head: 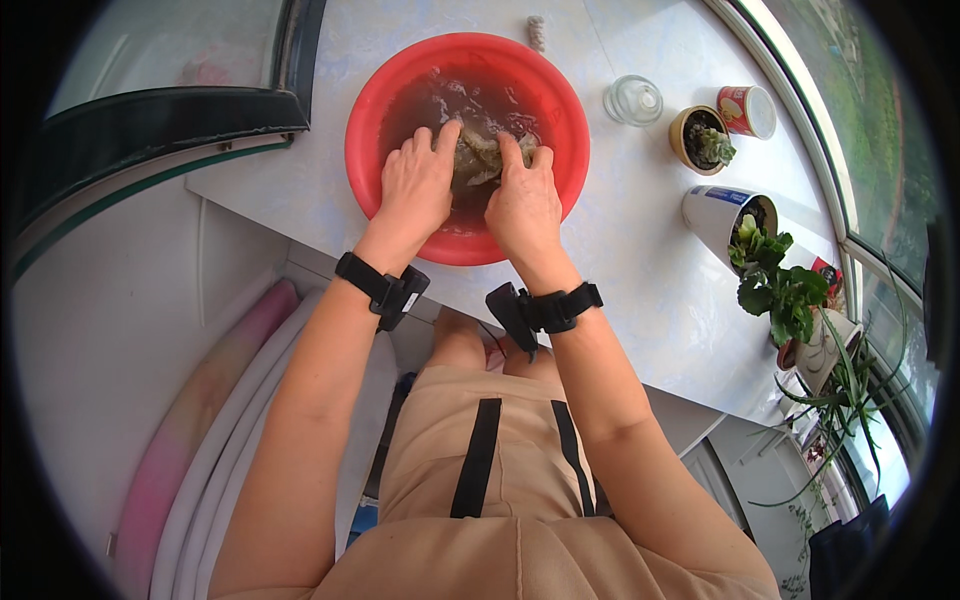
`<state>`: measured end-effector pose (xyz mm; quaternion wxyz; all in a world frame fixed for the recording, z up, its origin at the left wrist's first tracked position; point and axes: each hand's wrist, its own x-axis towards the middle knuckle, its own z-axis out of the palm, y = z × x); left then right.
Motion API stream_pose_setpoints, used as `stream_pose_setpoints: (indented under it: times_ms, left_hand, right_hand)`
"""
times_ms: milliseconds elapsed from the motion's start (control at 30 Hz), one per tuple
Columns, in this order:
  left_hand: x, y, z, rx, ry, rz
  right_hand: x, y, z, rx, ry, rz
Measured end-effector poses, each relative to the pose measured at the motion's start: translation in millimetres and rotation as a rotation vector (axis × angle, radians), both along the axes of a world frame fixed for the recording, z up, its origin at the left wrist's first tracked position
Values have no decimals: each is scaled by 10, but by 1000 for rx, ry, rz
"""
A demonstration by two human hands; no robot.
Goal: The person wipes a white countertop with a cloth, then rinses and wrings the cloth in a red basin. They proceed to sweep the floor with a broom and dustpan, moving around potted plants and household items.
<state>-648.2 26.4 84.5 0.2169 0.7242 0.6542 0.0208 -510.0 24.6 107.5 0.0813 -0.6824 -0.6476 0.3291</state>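
Note:
A red plastic basin point(360, 142) holds dark, murky water point(420, 90) with ripples and glints on its surface. Partly under the water is a soaked, crumpled greenish-brown cloth point(481, 154). My left hand point(420, 176) reaches over the near rim and grips the cloth's left side. On the right side, my right hand point(526, 191) has its fingers around the cloth, with the index finger lying along the top. Water and cloth hide some fingertips of both hands. Each wrist wears a black strap with a small device.
The basin stands on a pale marbled countertop point(622, 225). To its right are a clear glass jar point(634, 100), a small potted succulent point(705, 142), a red can point(746, 111) and a leafy plant in a white container point(712, 214). A dark-framed window sash point(172, 120) juts in at left.

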Motion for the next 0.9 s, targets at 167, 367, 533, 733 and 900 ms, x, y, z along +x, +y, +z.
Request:
stream_pose_setpoints:
  times_ms: [167,367,533,733,900]
  left_hand:
    - [-50,47,134,17,20,-60]
    - [-153,242,576,-438,-602,169]
    - [-117,92,456,-565,-1498,560]
    - [136,10,390,-244,-2035,935]
    - [232,-83,413,12,-1524,687]
  right_hand:
    - [86,0,3,17,32,29]
    - [118,1,-2,14,140,76]
    - [77,19,-198,230,302,99]
    - [115,76,-255,-691,1445,-490]
    - [14,47,-92,-950,1898,-725]
